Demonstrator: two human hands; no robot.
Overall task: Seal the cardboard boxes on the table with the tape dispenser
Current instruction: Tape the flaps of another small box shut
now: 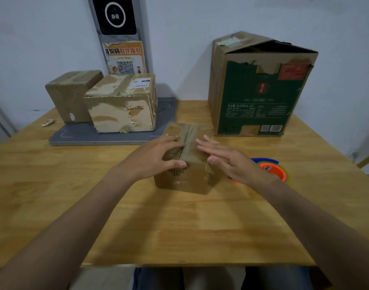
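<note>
The person is closing the flaps of a small brown cardboard box, the step that comes just before taping. The box is sitting at the middle of the light wooden table, nearer the person than the other cartons.

The left hand is lying over the left flap, fingers laid across the top and thumb at the near upper edge, pressing down rather than pinching. The right hand is spread flat with straight fingers over the right flap. Whether it is touching the card cannot be told.

The round blue, orange and yellow-green tape dispenser is lying on the table just behind the right hand, partly hidden by it and ungripped.

The next move is probably asking the left hand to be holding both flaps down while the right hand is reaching back for the dispenser and bringing it to the seam.

The box is looking worn: old glossy tape is running along its top, a dark slit is showing between the flaps, and the near face is creased with a printed barcode under the left thumb.
</note>
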